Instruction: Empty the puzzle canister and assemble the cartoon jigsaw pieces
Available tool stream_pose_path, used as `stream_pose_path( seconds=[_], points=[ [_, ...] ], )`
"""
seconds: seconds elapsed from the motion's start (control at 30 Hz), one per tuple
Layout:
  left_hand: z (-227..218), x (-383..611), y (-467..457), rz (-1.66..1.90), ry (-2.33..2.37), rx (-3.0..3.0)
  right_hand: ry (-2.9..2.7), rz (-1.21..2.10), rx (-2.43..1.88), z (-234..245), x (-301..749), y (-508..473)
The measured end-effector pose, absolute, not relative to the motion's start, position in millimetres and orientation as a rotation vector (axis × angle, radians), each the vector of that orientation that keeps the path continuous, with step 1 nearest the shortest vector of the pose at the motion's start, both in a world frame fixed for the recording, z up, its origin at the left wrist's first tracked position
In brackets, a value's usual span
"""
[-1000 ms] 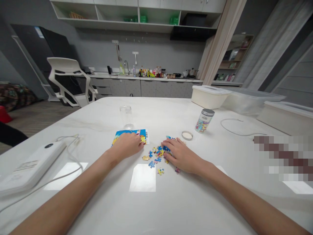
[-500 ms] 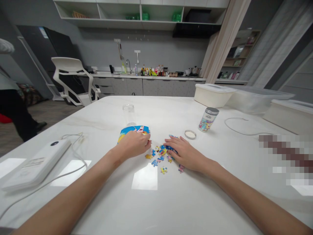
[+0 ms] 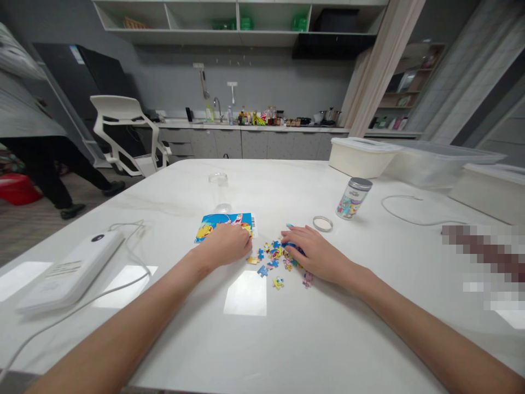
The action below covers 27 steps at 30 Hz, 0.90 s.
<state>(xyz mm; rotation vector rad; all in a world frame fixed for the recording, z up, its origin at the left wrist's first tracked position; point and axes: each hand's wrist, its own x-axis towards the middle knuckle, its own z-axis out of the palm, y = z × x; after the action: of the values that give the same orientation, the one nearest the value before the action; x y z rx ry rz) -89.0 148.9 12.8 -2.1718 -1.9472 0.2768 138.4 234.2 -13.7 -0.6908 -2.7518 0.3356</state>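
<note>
A blue picture card [image 3: 204, 230] with yellow and pink cartoon figures lies on the white table. My left hand [image 3: 229, 243] is closed over its near right part, fingers curled at the edge; the fingertips are partly hidden. Loose jigsaw puzzle pieces [image 3: 263, 271] in blue, yellow and pink are scattered between my hands. Palm down, my right hand [image 3: 315, 253] rests over the right side of the pile with fingers apart, covering several pieces. A clear jar [image 3: 220, 192] stands behind the card. Beyond my right hand is a round metal-rimmed lid [image 3: 322, 223].
A printed canister [image 3: 353, 198] with a silver lid stands at right. Storage boxes [image 3: 363, 158] line the far right, near a white cable [image 3: 402, 221]. At left lies a white device [image 3: 69, 273] with its cord. A person [image 3: 36, 131] is beside the white chair [image 3: 123, 134].
The card now lies flatter, with more of its face and a barcode edge showing. My right hand's fingers have drawn in slightly over the pieces. The person at left has moved further into view.
</note>
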Motion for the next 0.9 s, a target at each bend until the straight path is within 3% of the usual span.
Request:
stream_pose_path(
  seconds=[0.9],
  points=[
    [19.4,-89.4,148.2,0.286,-1.934,-2.191,-2.675,0.396,-0.661,-2.7,138.7,238.6]
  ],
)
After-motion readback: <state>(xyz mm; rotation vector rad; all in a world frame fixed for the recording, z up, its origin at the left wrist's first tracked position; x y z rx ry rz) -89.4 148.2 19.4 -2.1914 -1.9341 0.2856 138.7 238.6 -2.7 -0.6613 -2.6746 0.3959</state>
